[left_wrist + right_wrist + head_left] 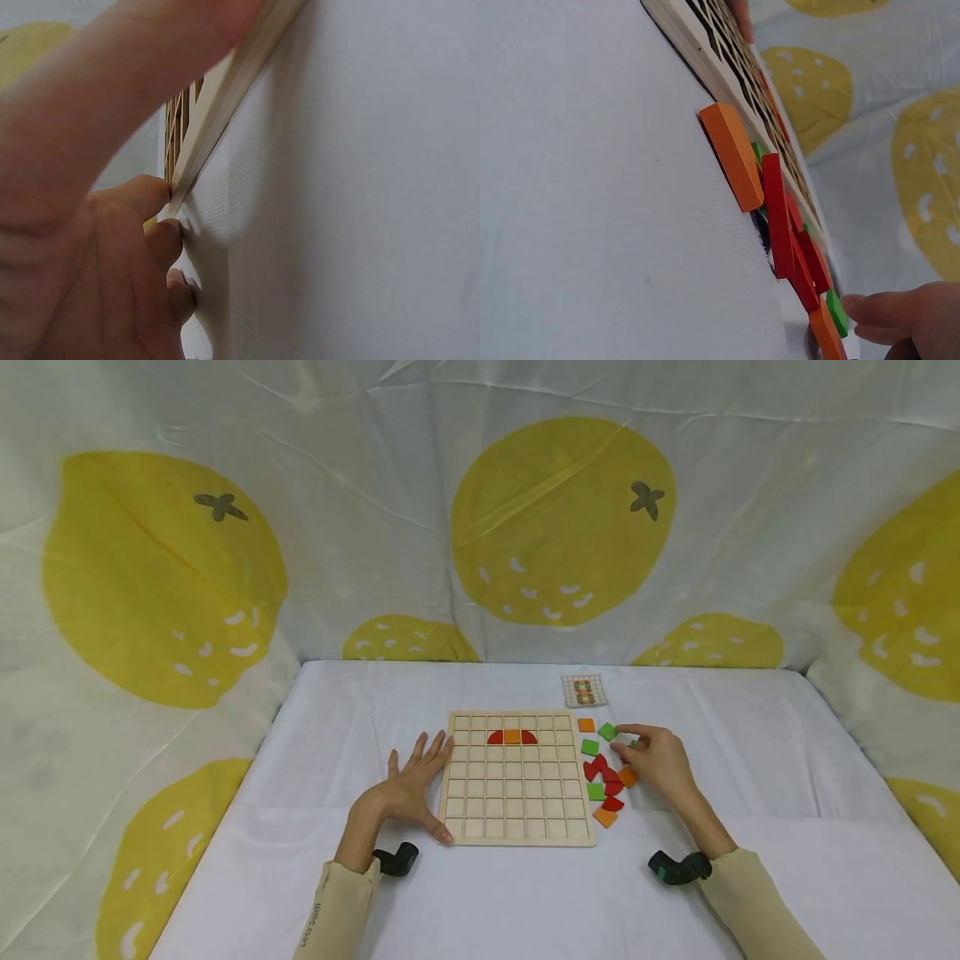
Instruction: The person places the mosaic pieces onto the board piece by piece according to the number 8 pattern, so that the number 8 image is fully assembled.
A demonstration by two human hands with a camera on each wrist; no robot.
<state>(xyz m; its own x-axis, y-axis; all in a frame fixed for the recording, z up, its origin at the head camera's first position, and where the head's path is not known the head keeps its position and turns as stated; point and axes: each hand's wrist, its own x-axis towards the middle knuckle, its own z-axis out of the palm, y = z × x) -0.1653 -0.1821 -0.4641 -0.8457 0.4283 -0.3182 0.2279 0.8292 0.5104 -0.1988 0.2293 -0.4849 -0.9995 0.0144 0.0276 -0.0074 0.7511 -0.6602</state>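
My left hand point(408, 789) lies spread along the left edge of a wooden grid board point(517, 842), with fingertips and thumb against its rim. In the left wrist view, the fingers point(169, 191) touch the board's side. Beyond the board's right edge, my right hand point(663, 764) pinches a green square tile point(607, 732) at its right corner between thumb and index finger. Another bit of green shows beneath that hand. On the board, an orange square point(512, 737) sits between two red quarter-round pieces point(496, 738) in the second row from the far edge.
Along the board's right side lie loose red pieces point(613, 787), green squares point(590, 747) and orange squares point(605, 817), some overlapping. A small pattern card point(584, 691) lies past the far right corner. A lemon-print cloth point(562, 518) hangs behind the white-covered table point(510, 902).
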